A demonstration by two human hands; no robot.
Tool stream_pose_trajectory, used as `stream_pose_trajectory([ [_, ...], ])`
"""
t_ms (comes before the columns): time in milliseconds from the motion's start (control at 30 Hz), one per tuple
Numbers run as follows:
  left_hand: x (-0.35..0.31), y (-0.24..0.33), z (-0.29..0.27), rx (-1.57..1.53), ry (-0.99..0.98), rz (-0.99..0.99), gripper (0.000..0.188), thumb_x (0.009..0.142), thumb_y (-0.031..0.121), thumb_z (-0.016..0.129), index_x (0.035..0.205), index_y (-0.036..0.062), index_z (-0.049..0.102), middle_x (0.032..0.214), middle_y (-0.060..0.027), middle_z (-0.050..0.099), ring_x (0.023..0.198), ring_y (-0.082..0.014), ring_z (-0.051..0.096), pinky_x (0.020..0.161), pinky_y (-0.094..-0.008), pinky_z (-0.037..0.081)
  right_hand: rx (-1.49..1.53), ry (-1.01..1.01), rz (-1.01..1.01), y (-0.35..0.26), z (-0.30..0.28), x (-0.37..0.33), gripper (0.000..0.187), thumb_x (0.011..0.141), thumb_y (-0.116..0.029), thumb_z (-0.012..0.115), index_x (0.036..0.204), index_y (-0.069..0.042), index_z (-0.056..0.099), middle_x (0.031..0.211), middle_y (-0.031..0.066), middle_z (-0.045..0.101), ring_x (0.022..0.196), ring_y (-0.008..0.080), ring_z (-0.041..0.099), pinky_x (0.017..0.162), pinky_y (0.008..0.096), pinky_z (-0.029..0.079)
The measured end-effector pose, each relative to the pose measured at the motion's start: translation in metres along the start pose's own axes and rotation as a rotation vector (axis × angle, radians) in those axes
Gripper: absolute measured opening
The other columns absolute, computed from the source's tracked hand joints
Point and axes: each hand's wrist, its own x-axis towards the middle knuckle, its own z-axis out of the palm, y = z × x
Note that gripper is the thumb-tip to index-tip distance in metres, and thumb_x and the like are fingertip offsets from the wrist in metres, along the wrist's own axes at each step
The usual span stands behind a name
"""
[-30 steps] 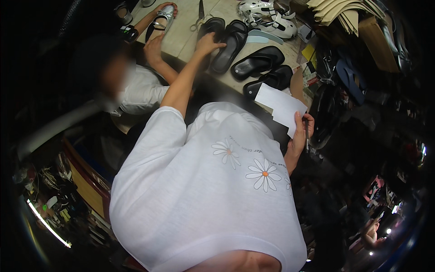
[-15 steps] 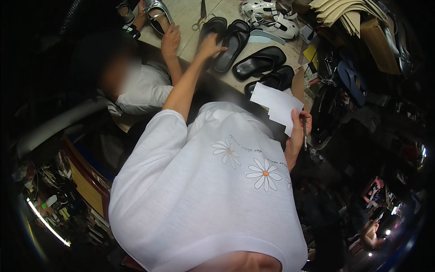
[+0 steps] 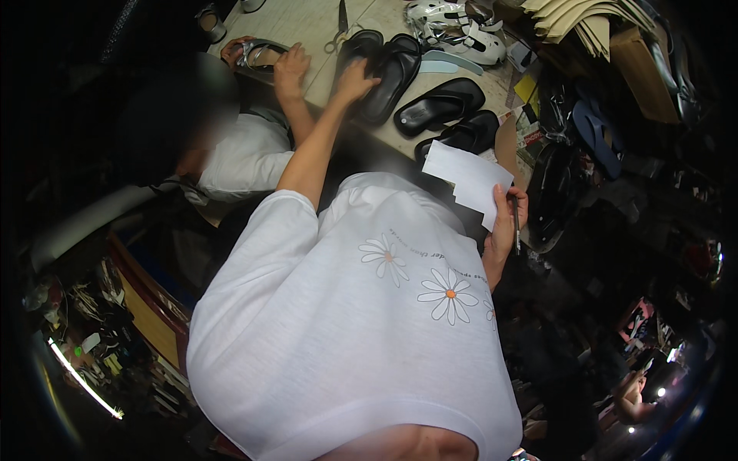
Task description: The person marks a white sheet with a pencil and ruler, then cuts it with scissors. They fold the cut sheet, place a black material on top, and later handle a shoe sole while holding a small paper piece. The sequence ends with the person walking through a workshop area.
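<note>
My left hand (image 3: 355, 81) lies over a black sandal (image 3: 361, 48) at the table's near edge, its fingers closed on it and partly hidden. Touching that sandal on the right is its mate, a second black sandal (image 3: 390, 81). In my right hand (image 3: 503, 219) are white paper slips (image 3: 470, 178) with stepped edges, pinched under the thumb. A dark pen (image 3: 517, 229) also sticks out of this hand. Just beyond the paper rest two more black sandals, a thong sandal (image 3: 440, 106) and another (image 3: 463, 134) partly covered by the slips.
To my left a co-worker's hands (image 3: 290, 73) hold a silver shoe (image 3: 265, 55) on the table (image 3: 307, 27). Scissors (image 3: 341, 31), light-blue insoles (image 3: 452, 63) and wrapped white shoes (image 3: 457, 34) lie farther back. Beige sheets (image 3: 588, 19), a cardboard box (image 3: 644, 77) and a blue flip-flop (image 3: 596, 131) are at right.
The co-worker's silver shoe has come down and turned sideways on the table. Under my left hand the two black sandals sit closer together. My right hand and its paper have hardly moved.
</note>
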Motion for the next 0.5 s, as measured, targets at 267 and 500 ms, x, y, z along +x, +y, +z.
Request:
stream_pose_trajectory([
  [267, 0.0006, 0.0041, 0.0013, 0.021, -0.008, -0.033, 0.078, 0.072, 0.034, 0.076, 0.133, -0.0017, 0.043, 0.122, -0.0188, 0.054, 0.106, -0.0299, 0.056, 0.090, -0.0385, 0.044, -0.007, -0.013, 0.052, 0.0009, -0.0035, 0.0050, 0.019, 0.082, -0.003, 0.069, 0.091, -0.008, 0.053, 0.089, 0.0006, 0.054, 0.083, 0.0081, 0.052, 0.077, 0.0224, 0.042],
  [500, -0.0021, 0.0039, 0.0093, -0.127, 0.084, -0.042, 0.078, 0.075, 0.046, 0.070, 0.132, -0.0015, 0.045, 0.124, -0.0188, 0.053, 0.110, -0.0306, 0.055, 0.092, -0.0391, 0.044, -0.021, -0.008, 0.046, -0.0027, 0.0017, 0.0064, 0.019, 0.081, -0.002, 0.069, 0.090, -0.008, 0.053, 0.089, 0.0005, 0.054, 0.084, 0.0082, 0.052, 0.077, 0.0227, 0.042],
])
